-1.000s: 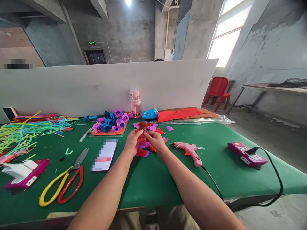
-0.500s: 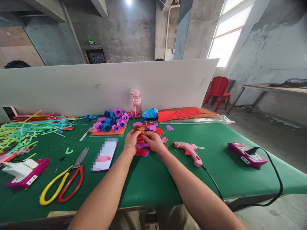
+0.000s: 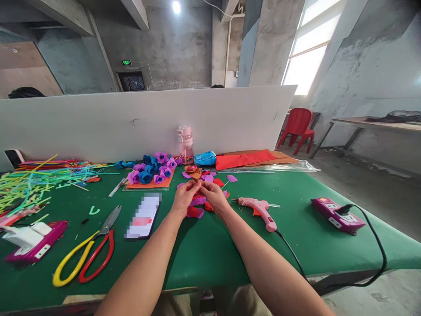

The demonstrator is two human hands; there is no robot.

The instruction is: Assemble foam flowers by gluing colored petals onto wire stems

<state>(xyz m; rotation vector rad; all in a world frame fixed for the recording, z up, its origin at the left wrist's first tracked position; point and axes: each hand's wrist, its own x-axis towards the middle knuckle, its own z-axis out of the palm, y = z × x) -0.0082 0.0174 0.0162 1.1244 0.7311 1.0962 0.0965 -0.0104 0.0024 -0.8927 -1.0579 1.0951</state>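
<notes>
An orange-brown paper flower (image 3: 193, 171) stands just beyond my fingertips, its petals facing up. My left hand (image 3: 184, 196) pinches at its base from the left. My right hand (image 3: 212, 193) meets it from the right, with thumb and fingers pressed together at the same spot. The short part between the fingertips is mostly hidden. Beneath and around both hands lie loose purple and red paper petals (image 3: 195, 212). A pink glue gun (image 3: 258, 209) rests on its side to the right of my right hand.
Finished purple and blue paper flowers (image 3: 153, 166) sit at the back left. Large scissors (image 3: 95, 245) and a phone (image 3: 144, 217) lie left. Pipe cleaners (image 3: 29, 184) cover the far left. Power strips (image 3: 338, 214) stand at both sides; a pink bottle (image 3: 186, 142) stands behind.
The orange-brown flower now shows upright above my fingertips, where the fingers covered it before. Both hands have shifted slightly lower, toward its base. The camera view has tilted a little upward.
</notes>
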